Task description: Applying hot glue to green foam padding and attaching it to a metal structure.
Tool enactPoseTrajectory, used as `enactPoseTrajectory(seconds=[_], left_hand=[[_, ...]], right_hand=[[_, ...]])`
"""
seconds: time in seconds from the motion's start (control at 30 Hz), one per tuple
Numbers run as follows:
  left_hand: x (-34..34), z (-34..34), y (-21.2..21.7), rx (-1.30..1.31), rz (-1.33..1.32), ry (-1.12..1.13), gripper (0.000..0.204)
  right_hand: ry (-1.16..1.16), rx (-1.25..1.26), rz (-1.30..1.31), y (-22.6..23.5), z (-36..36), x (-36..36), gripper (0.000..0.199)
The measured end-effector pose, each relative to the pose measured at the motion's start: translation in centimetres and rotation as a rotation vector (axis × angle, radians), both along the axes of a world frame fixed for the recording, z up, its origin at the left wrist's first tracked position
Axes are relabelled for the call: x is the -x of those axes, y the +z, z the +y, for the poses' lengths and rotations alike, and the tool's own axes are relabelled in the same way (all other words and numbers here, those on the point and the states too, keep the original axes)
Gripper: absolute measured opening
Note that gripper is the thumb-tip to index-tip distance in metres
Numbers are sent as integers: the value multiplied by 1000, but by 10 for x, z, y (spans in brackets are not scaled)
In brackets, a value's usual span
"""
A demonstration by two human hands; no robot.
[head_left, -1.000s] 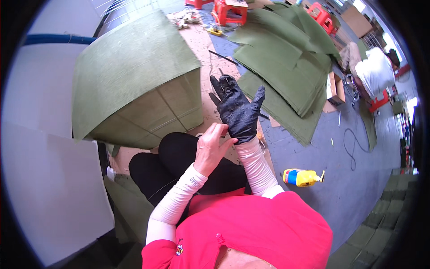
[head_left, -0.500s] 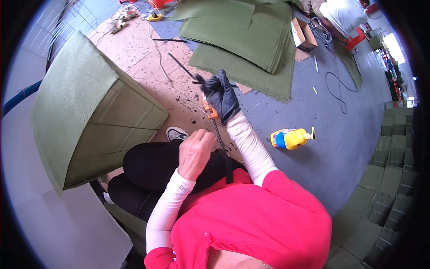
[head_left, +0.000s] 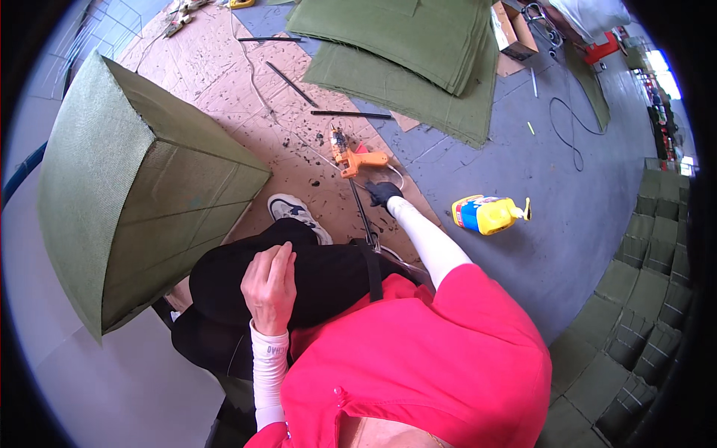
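My right hand [head_left: 385, 194], in a black glove, reaches down beside an orange hot glue gun [head_left: 362, 161] on the cardboard [head_left: 299, 153]. Its fingers point left, outstretched, and I see nothing held in them. A long black glue stick [head_left: 361, 207] runs from the rear of the gun toward my knees. My left hand [head_left: 269, 290] is bare and hovers over my black trousers. Its fingers are pressed together with nothing visible in them; the thumb is mostly hidden. Loose black sticks [head_left: 351, 114] lie beyond the gun.
A large green fabric-covered box shape [head_left: 157, 179] stands at my left. Stacked green sheets [head_left: 418, 97] lie ahead. A yellow bottle [head_left: 489, 215] stands on the grey floor at right. Rows of green folded pieces [head_left: 635, 291] fill the far right. An open carton [head_left: 514, 31] is near another person [head_left: 594, 15].
My right hand has dropped from above the glue gun to its near right side, uncovering the gun. My left hand has moved left, over my thigh. The view has shifted slightly.
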State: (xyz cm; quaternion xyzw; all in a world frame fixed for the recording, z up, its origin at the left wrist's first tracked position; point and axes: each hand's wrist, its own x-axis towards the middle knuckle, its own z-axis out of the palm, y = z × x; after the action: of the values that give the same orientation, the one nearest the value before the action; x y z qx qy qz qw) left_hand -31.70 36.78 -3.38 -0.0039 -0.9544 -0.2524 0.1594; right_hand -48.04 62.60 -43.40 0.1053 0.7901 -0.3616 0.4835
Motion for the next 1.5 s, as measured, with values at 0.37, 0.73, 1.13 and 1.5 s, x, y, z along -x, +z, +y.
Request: enactPoseTrajectory(seconds=[0.37, 0.73, 1.13, 1.5], left_hand=[[-4, -3, -4, 123, 5, 40, 23], [0, -4, -2, 96, 3, 1, 23], [8, -3, -1, 97, -9, 30, 24], [-2, 0, 4, -97, 57, 62, 13]], right_hand=[[-354, -28, 45, -67, -92, 35, 85], [-103, -282, 612, -4, -43, 37, 49], [536, -469, 959, -30, -43, 82, 25], [317, -156, 1456, 122, 23, 105, 64]])
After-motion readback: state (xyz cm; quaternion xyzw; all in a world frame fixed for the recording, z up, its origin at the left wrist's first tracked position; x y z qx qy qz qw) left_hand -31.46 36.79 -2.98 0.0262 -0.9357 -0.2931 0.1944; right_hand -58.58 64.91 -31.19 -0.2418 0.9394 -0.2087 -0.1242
